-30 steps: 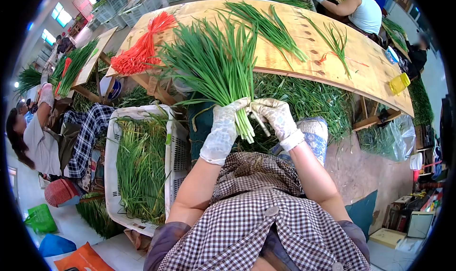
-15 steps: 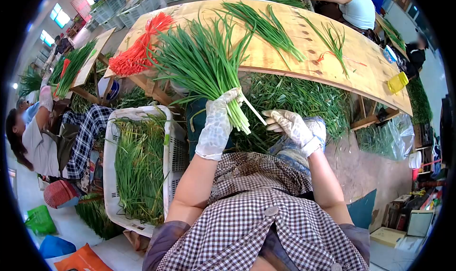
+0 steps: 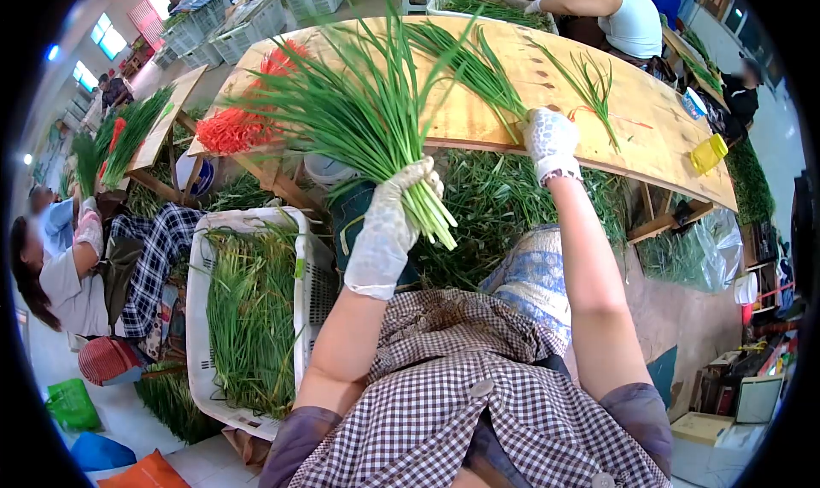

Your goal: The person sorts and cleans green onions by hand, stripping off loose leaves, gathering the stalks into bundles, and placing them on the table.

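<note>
My left hand (image 3: pixel 395 210), in a whitish glove, is wrapped round a thick bunch of garlic chives (image 3: pixel 376 116). The green leaves fan out up and to the left, and the pale cut ends stick out below the fist. My gloved right hand (image 3: pixel 551 142) is at the table's near edge, closed at the stalk ends of a smaller pile of garlic chives (image 3: pixel 478 69); its fingertips are partly hidden. To its right, a few loose chives (image 3: pixel 598 91) lie by a red tie. Behind the held leaves is a heap of red ties (image 3: pixel 235 129).
The wooden table (image 3: pixel 649 150) curves in front of me, with a yellow container (image 3: pixel 708 154) at its right end. A white crate (image 3: pixel 303 317) of chives stands at my left. Trimmings (image 3: pixel 504 197) cover the floor under the table. Co-workers sit at the left and far right.
My right hand has moved from beside the held bunch up and forward to the pile on the table. The bunch stays in my left hand, its leaves swaying; a stray stalk no longer sticks out.
</note>
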Demonstrator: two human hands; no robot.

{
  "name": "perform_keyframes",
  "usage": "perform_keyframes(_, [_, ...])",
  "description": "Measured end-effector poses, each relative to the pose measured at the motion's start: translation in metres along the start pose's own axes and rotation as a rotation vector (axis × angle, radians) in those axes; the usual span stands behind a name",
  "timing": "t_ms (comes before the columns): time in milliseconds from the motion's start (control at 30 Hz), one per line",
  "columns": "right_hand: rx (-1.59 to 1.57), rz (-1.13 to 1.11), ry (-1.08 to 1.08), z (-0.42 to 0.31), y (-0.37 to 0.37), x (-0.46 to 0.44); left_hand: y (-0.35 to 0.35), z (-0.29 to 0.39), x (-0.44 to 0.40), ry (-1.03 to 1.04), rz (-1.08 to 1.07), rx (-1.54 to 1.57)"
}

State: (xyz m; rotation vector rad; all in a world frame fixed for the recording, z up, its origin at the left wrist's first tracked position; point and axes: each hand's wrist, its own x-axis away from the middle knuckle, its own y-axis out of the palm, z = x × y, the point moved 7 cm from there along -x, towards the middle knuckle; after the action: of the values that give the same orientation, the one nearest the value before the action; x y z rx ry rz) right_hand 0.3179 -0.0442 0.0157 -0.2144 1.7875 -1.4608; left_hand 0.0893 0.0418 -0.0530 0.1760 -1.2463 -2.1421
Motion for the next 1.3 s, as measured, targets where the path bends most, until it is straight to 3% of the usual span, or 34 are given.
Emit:
perform_keyframes(33, [0.062,-0.175,0.009,0.002,0.014,-0.004,0.000,-0.002,0.002,0.009,-0.007,0.051])
perform_keyframes(67, [0.061,-0.168,0.011,0.008,0.015,-0.008,0.001,-0.003,0.004,0.019,-0.015,0.103])
perform_keyframes(133, [-1.457,-0.375,0.296,0.009,0.011,-0.007,0.001,0.006,0.003,0.056,-0.183,0.200])
perform_keyframes(167, [-1.753,-0.379,0.428,0.008,0.009,-0.005,-0.004,0.011,0.004,0.076,-0.157,0.191])
perform_keyframes(200, [-1.746,-0.392,0.438,0.002,0.012,0.007,-0.005,0.014,0.006,0.092,-0.126,0.182])
perform_keyframes(267, [-0.531,-0.340,0.120,-0.015,0.001,0.039,-0.016,0.015,-0.003,0.143,-0.101,0.157])
perform_keyframes(367, [-0.923,-0.439,0.196,-0.035,-0.006,0.097,-0.039,0.005,0.001,0.102,0.301,-0.031])
perform_keyframes(433, [-1.145,-0.464,0.270,-0.043,0.000,0.127,-0.053,-0.007,-0.007,0.059,0.300,-0.055])
perform_keyframes(533, [-1.069,-0.422,0.133,-0.053,0.014,0.158,-0.054,-0.017,-0.002,0.074,0.416,-0.144])
perform_keyframes(600, [-1.106,-0.605,0.083,-0.062,0.014,0.173,-0.056,-0.018,-0.003,0.093,0.439,-0.260])
perform_keyframes(667, [-1.154,-0.602,0.062,-0.062,0.019,0.178,-0.059,-0.018,-0.002,0.089,0.466,-0.306])
perform_keyframes(800, [-1.215,-0.453,0.097,-0.061,-0.005,0.165,-0.065,-0.020,-0.004,0.113,0.467,-0.285])
perform_keyframes(900, [-1.194,-0.249,-0.061,-0.064,-0.016,0.153,-0.067,-0.018,-0.004,0.137,0.466,-0.295])
perform_keyframes(1000, [-1.233,-0.276,0.001,-0.063,-0.017,0.140,-0.066,-0.016,-0.003,0.182,0.455,-0.284])
perform_keyframes(1033, [-1.186,-0.128,-0.140,-0.065,-0.026,0.137,-0.068,-0.017,-0.004,0.172,0.450,-0.262])
perform_keyframes(1067, [-1.188,-0.128,-0.140,-0.066,-0.025,0.135,-0.069,-0.018,-0.004,0.162,0.445,-0.240])
perform_keyframes(1133, [-0.781,-0.055,-0.484,-0.086,-0.034,0.141,-0.067,-0.018,-0.002,0.160,0.449,-0.232])
perform_keyframes(1167, [-0.693,-0.035,-0.526,-0.090,-0.024,0.143,-0.069,-0.019,-0.003,0.149,0.480,-0.268])
perform_keyframes(1200, [-0.692,-0.033,-0.524,-0.089,-0.020,0.142,-0.070,-0.019,-0.003,0.140,0.509,-0.303])
perform_keyframes(1267, [-0.688,0.088,-0.269,-0.070,-0.016,0.132,-0.069,-0.019,-0.003,0.124,0.496,-0.263])
perform_keyframes(1300, [-0.832,0.258,-0.195,-0.055,-0.013,0.129,-0.069,-0.021,-0.002,0.105,0.489,-0.220])
